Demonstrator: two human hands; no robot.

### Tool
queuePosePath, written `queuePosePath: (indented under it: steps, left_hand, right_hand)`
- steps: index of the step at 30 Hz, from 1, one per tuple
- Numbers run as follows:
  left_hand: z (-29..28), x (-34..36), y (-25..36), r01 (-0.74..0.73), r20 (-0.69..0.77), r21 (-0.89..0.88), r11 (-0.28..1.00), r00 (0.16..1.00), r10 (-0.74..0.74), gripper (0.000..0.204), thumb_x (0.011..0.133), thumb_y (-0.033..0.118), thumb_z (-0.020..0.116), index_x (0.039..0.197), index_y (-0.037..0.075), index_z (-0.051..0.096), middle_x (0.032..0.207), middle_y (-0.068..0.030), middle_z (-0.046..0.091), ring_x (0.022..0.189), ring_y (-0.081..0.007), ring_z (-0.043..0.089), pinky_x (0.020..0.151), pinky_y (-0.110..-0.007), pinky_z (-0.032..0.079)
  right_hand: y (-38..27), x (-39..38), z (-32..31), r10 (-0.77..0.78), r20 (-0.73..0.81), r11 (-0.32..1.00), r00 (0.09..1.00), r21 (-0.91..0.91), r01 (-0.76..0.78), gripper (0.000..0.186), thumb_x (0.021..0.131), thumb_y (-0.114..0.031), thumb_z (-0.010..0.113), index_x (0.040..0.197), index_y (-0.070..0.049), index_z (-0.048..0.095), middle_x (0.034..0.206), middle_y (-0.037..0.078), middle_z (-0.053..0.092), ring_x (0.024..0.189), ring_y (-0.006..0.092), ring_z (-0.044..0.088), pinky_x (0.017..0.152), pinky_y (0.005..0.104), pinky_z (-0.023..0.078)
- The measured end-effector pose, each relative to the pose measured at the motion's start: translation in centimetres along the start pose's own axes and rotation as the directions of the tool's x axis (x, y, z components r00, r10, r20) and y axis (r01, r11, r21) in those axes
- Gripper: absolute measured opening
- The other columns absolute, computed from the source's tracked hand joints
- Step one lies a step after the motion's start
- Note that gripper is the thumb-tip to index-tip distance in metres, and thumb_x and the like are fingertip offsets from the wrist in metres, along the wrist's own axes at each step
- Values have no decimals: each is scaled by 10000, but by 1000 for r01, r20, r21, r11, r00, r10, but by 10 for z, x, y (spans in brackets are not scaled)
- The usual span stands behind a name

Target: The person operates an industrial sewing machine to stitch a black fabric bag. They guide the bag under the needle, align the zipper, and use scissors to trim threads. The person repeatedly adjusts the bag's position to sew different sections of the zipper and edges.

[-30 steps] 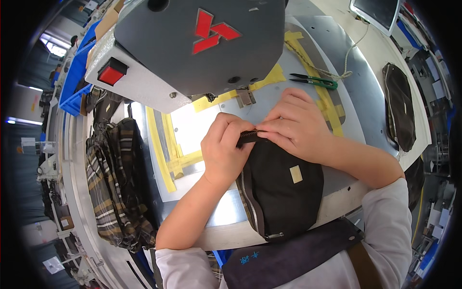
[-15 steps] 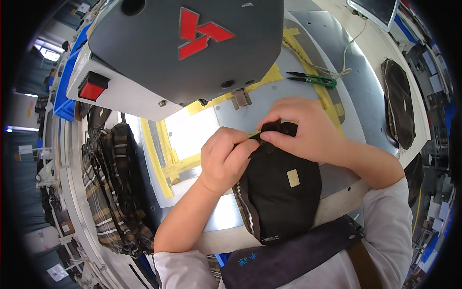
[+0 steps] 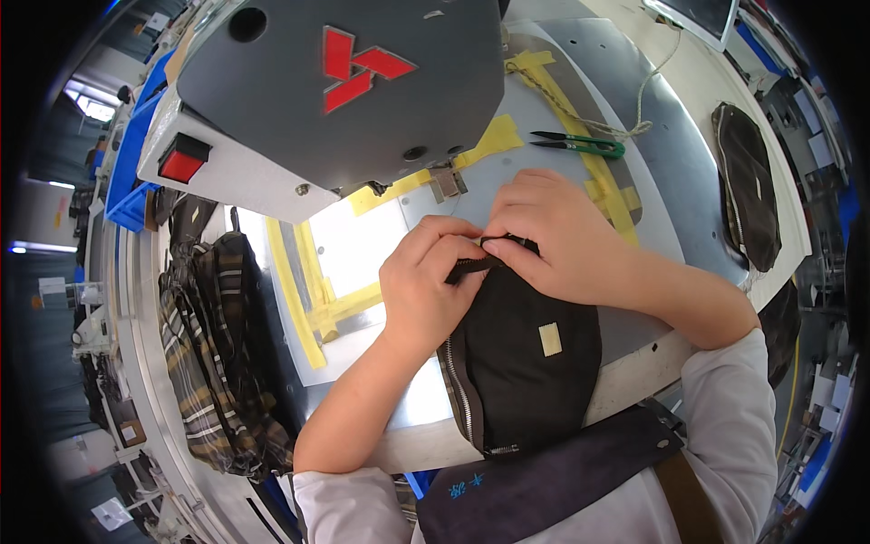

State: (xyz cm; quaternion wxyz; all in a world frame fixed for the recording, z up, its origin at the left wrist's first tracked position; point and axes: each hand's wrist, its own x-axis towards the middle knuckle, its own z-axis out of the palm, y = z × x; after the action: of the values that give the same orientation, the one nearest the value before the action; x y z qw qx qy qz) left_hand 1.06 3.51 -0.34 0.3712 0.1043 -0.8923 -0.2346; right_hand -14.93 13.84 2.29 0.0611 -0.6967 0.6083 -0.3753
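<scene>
A black fabric pouch [image 3: 530,381] with a metal zipper along its left edge and a small cream label lies in front of me, its near end close to my body. My left hand [image 3: 421,286] pinches the far end of the pouch, where a folded strip with zipper teeth shows. Right beside it, my right hand [image 3: 562,240] grips the same far end between thumb and fingers. The two hands nearly touch, and part of the folded edge is hidden under the fingers. Beyond my right hand lie green-handled thread snips [image 3: 589,145].
A dark grey machine head [image 3: 281,109] with a red switch [image 3: 184,159] overhangs the work plate, which carries yellow tape [image 3: 362,304]. Plaid fabric pieces [image 3: 204,363] hang at the left, near a blue bin [image 3: 127,172]. Another dark zippered pouch [image 3: 748,190] lies far right.
My fingers have shifted their hold on the pouch's far end. The right fingers have drawn in toward the left hand, and the zipper-toothed strip now shows more at the left fingers.
</scene>
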Motion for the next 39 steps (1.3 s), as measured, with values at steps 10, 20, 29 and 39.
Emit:
queuePosePath:
  steps: [10,20,29,39]
  left_hand:
    - [-7,0,3,352,97,-136,926,935,-341,185,666,-13,756,770,45,615,772,-67,648,688,-234,653,603,-314,509]
    - [-10,3,-1,520,269,-218,826,846,-461,141,779,73,750,859,4,656,802,-96,665,678,-201,637,612,-291,485]
    - [-19,7,-8,644,439,-334,688,753,-490,160,893,116,628,983,-15,641,765,-96,653,665,-133,578,637,-264,461]
    - [-13,3,-9,643,420,-294,707,752,-509,141,877,95,653,967,-14,647,783,-83,667,684,-107,567,644,-254,460]
  right_hand:
    - [9,2,3,-173,-19,985,985,-15,173,101,755,-122,726,811,-89,648,833,18,587,823,222,556,952,424,404]
    - [13,2,5,-87,56,996,995,41,85,115,787,-133,696,842,-70,617,853,56,624,845,259,581,994,418,389]
    - [26,4,4,83,112,985,990,140,-98,169,768,-99,710,929,-91,657,881,55,612,902,252,577,1044,461,368]
    - [20,14,-4,-192,153,976,969,-68,205,220,692,-86,756,863,-122,623,962,8,554,978,216,547,992,402,383]
